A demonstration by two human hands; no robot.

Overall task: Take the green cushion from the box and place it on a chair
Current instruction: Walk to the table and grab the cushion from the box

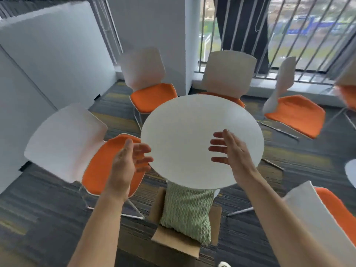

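A green knitted cushion (187, 211) stands upright in an open cardboard box (173, 240) on the carpet, its top hidden under the near edge of a round white table (185, 120). My left hand (129, 162) and my right hand (231, 149) are held out above the table's near edge, palms facing each other, fingers spread, holding nothing. Both are well above the cushion. A white chair with an orange seat (96, 170) stands at the left, partly behind my left hand.
Several more white chairs with orange seats ring the table: one at the back left (152, 97), one at the right (300, 116), one at the near right (335, 212). A white partition (48, 64) closes the left. A railed window (289, 35) runs along the back.
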